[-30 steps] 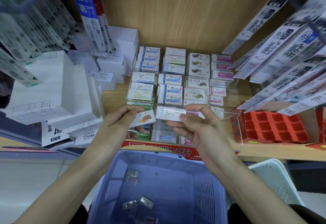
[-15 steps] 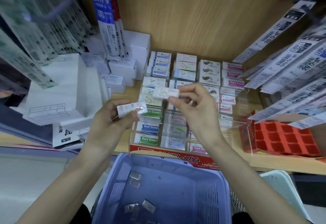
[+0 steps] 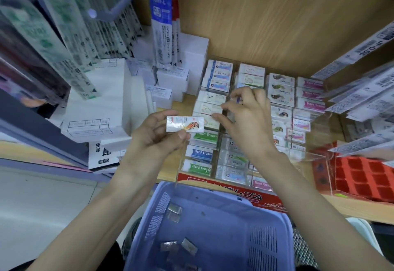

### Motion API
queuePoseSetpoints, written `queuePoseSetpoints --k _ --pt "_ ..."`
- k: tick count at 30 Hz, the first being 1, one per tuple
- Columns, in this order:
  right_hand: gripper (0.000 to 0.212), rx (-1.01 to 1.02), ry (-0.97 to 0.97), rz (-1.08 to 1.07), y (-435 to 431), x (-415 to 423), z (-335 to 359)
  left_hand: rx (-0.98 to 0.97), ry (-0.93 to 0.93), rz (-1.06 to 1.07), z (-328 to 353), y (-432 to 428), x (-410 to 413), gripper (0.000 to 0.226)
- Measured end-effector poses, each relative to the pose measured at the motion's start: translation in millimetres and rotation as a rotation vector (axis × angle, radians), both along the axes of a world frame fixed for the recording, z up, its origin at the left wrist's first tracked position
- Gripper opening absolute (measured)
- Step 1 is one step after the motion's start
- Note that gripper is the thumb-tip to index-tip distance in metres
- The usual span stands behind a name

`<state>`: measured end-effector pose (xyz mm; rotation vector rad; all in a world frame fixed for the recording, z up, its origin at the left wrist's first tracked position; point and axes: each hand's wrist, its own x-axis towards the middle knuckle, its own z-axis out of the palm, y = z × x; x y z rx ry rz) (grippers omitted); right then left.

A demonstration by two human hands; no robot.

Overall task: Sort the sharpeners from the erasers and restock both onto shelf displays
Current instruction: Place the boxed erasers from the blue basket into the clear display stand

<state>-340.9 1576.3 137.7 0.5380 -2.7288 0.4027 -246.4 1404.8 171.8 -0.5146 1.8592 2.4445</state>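
1. Closest to the camera sits a blue plastic basket (image 3: pixel 213 234), right under the person's forearms. It's mostly bare, just a handful of small clear-wrapped packets (image 3: pixel 179 246) scattered on the bottom, too shiny to read.
2. A bit further out, the left hand (image 3: pixel 155 136) is pinching an eraser (image 3: pixel 185 123) between thumb and fingers, held flat and face up. The wrapper is white with an orange fish on it. It's in the air just left of the display, not in any slot.
3. The right hand (image 3: pixel 247 121) is up over the clear acrylic display tray (image 3: pixel 315 157), fingers curled down at the second row of the left columns. The fingertips (image 3: pixel 217 117) are right at a white eraser in its compartment, but honestly can't tell if it's actually gripping anything.
4. The tray itself sits on the wooden shelf (image 3: pixel 351 209) and is packed in columns: green and blue "Hard Eraser" packs (image 3: pixel 202 153) at the front left, fish-print ones (image 3: pixel 281 88) further back on the right, pink ones along the right edge.
5. To the right, just beside the tray, there's a red gridded box (image 3: pixel 366 177).
6. To the left are stacked white boxes (image 3: pixel 100 104).
7. Furthest back and up, hanging refill packs (image 3: pixel 160 19) marked "BRFV" dangle in front of the wood back panel.
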Motion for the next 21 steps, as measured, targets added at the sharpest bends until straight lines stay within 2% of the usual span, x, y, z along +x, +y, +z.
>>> queuePoseSetpoints --k 3,5,7,11,16,21 --pt "0.03 0.123 0.041 0.031 0.5 4.8 2.9 0.053 -0.026 0.013 -0.4 2.0 -0.5 0.029" --pt "0.034 0.121 0.012 0.022 0.3 18.6 7.2 0.111 -0.052 0.023 0.6 5.9 -1.4 0.023" --pt "0.042 -0.019 -0.095 0.052 1.7 42.1 17.2 0.164 -0.068 0.035 0.9 10.8 -2.6 0.019" --pt "0.034 -0.598 -0.665 0.09 12.1 84.4 43.8 0.175 -0.105 -0.018 0.2 23.7 -0.1 0.02" --pt "0.027 -0.667 -0.578 0.036 37.6 99.1 39.4 0.074 -0.116 -0.216 1.6 40.2 8.5 0.019" --pt "0.025 -0.896 -0.673 -0.038 65.0 104.3 41.6 0.008 -0.107 -0.379 6.0 60.0 10.5 0.022"
